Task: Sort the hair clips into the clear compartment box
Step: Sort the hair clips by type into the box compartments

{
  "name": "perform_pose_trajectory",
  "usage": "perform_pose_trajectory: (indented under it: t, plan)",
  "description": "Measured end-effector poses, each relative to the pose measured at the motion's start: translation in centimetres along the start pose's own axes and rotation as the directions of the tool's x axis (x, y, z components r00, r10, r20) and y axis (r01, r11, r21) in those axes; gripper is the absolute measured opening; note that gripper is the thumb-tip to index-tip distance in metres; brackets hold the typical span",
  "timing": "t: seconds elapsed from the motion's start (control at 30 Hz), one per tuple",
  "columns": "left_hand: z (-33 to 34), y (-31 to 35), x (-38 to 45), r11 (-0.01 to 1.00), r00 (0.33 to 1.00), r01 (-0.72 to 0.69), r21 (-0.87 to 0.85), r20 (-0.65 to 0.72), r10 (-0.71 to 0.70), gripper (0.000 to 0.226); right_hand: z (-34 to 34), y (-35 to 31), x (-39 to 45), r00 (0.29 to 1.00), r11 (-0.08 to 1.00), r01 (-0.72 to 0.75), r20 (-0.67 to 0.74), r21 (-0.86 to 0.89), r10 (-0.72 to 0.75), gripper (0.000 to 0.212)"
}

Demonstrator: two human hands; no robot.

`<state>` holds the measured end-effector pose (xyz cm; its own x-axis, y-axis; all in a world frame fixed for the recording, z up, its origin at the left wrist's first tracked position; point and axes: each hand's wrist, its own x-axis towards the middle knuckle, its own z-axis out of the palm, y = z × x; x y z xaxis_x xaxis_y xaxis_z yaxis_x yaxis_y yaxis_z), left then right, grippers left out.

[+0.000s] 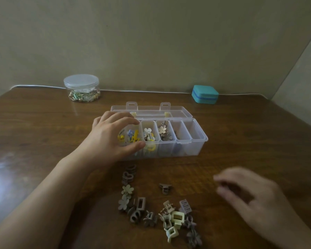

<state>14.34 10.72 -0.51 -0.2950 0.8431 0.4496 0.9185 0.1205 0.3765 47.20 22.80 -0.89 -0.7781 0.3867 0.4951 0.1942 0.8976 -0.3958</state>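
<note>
My left fingers (126,119) wrap the left end of the clear compartment box (187,146), thumb on its front wall, gripping it at mid-tabletop (43,123). My right hand (250,196) hovers blurred toward the near right edge, fingers loosely curled; whether they hold anything I cannot tell. Loose hair clips (171,218) lie by the near edge.

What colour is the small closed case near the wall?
Teal case, with a darker blue band; head view.

Clear compartment box (190,146) open, three compartments holding clips, loose muted hair clips (174,218) scattered on table before it
</note>
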Motion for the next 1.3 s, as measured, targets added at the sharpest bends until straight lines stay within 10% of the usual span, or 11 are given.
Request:
perform_pose_trajectory:
  t: [0.4,0.6,0.7,0.83,0.93,1.03,1.17,1.3]
  plan:
    - [0.0,-0.1,0.1,1.0,1.0,-0.002,0.019,0.012,0.002,0.07,2.7,0.7,10.9,0.967,0.995,0.067,-0.249,0.068,-0.048,0.014]
    - [0.0,-0.1,0.0,1.0,1.0,-0.003,0.017,-0.004,0.003,0.069,4.0,-2.6,8.7,0.842,0.971,0.198,0.486,0.131,-0.237,0.025]
    - [0.0,0.0,0.0,1.0,1.0,-0.002,0.012,-0.009,0.002,0.069,5.0,-2.7,8.9,0.759,0.969,0.231,0.608,0.083,-0.233,0.02]
    - [0.0,-0.1,0.0,1.0,1.0,-0.004,0.012,-0.004,0.004,0.069,4.7,-2.0,9.0,0.861,0.973,0.126,0.466,0.193,-0.204,0.02]
    - [-0.1,-0.1,0.0,1.0,1.0,0.004,0.009,0.018,-0.004,0.07,4.2,-1.4,9.3,0.989,0.957,0.137,0.02,0.255,-0.147,0.021]
    - [-0.1,-0.1,0.0,1.0,1.0,0.002,0.007,0.017,-0.002,0.071,4.5,-0.6,10.5,0.968,0.996,0.04,-0.251,0.084,-0.017,0.023]
    - [-0.1,0.0,0.0,1.0,1.0,0.004,0.002,0.016,-0.004,0.07,4.9,0.4,10.9,0.958,0.992,-0.12,-0.259,0.031,0.124,0.023]
    - [-0.1,-0.1,0.0,1.0,1.0,0.008,0.01,0.018,-0.009,0.07,4.2,-0.9,9.7,0.976,0.973,0.183,-0.148,0.141,-0.162,0.016]
